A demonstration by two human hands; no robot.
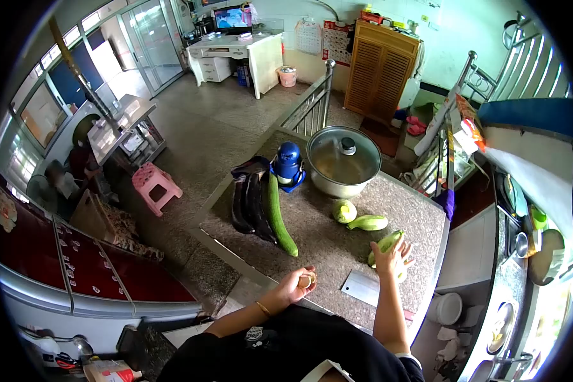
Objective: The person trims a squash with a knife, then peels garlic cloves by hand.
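In my left hand point(297, 284), near the table's front edge, is a small round pale-brown object point(307, 280), its kind unclear. My right hand point(393, 259) has its fingers spread over a light green squash point(388, 240) at the right. Between my hands lies a cleaver point(361, 288), its blade flat on the speckled table point(325, 239). Another light green squash point(368, 223) and a round green vegetable point(344, 211) lie farther back. A long green cucumber point(279, 216) rests beside several dark purple eggplants point(251, 200) on the left.
Behind the vegetables stand a blue device point(288, 167) and a lidded steel pot point(344, 161). A metal railing point(312, 105) rises beyond the table. A pink stool point(156, 186) is on the floor at left, with a person point(62, 184) farther left. A counter with a sink point(501, 328) is at right.
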